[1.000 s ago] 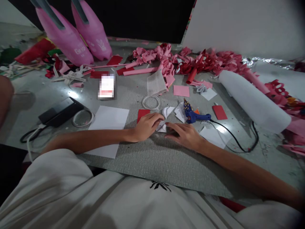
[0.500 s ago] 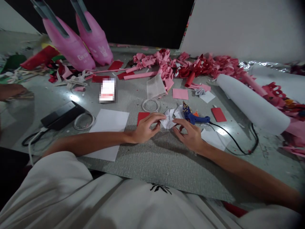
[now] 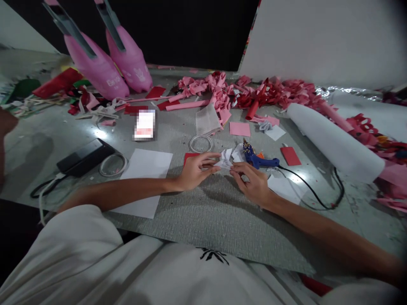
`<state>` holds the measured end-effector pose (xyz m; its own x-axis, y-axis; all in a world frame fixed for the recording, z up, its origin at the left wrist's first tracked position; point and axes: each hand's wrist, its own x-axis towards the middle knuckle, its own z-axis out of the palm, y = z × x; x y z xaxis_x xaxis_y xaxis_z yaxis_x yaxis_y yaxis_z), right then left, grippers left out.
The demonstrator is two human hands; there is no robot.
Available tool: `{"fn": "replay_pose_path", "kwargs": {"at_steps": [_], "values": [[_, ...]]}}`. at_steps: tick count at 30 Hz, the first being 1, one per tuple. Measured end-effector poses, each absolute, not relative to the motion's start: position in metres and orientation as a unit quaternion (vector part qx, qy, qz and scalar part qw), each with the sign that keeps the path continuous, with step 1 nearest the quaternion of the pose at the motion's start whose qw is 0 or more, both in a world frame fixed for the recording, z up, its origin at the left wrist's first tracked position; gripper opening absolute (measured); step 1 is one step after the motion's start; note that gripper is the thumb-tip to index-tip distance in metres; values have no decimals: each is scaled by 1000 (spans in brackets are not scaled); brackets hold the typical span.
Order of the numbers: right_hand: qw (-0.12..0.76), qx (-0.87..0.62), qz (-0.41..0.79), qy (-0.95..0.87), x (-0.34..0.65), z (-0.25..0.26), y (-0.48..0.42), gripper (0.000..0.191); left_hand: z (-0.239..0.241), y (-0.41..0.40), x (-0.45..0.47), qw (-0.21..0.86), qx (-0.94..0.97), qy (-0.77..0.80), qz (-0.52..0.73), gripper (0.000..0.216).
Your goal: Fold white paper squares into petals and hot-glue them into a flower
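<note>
Between my hands is a small, creased piece of white paper (image 3: 225, 159), folded into uneven points. My left hand (image 3: 197, 170) pinches its left side with thumb and fingers. On the other side, my right hand (image 3: 251, 178) grips the lower right corner between thumb and index finger. A blue glue gun (image 3: 259, 159) lies just beyond my right hand, its nozzle end speckled and pointing away. Part of a red paper square (image 3: 190, 158) shows behind my left hand. Under my left forearm lies a white sheet (image 3: 149, 163).
A coiled white cable (image 3: 201, 144) and a pink paper square (image 3: 239, 128) lie farther back. Pink and red paper flowers (image 3: 219, 91) line the rear. Two pink bottles (image 3: 98, 70) stand at the back left. A white paper roll (image 3: 337, 142) is at right; another person's arm (image 3: 6, 127) shows at left.
The folded white paper has tilted and flattened between my fingers, and my left fingers have shifted along its edge. At far left, the other person's hand has moved toward the frame's edge.
</note>
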<state>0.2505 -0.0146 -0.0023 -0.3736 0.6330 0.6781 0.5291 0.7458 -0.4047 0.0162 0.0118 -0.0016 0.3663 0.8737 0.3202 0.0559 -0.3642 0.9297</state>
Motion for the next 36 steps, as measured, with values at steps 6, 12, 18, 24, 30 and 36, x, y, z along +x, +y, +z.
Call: {"fn": "replay_pose_path", "kwargs": {"at_steps": [6, 12, 18, 24, 30, 36], "values": [[407, -401, 73, -817, 251, -7, -16, 7, -5, 12, 18, 466, 690, 338, 439, 30], [378, -430, 117, -811, 252, -7, -17, 31, -6, 8, 17, 415, 723, 316, 453, 26], [370, -383, 81, -843, 251, -6, -15, 15, -2, 8, 16, 374, 772, 328, 396, 38], [341, -368, 104, -859, 252, -7, -15, 17, -7, 7, 14, 283, 836, 319, 344, 24], [330, -339, 76, -878, 253, -10, -14, 11, -13, 7, 13, 250, 858, 281, 351, 22], [353, -361, 55, -861, 253, -12, -13, 13, -7, 6, 16, 272, 843, 320, 337, 25]]}}
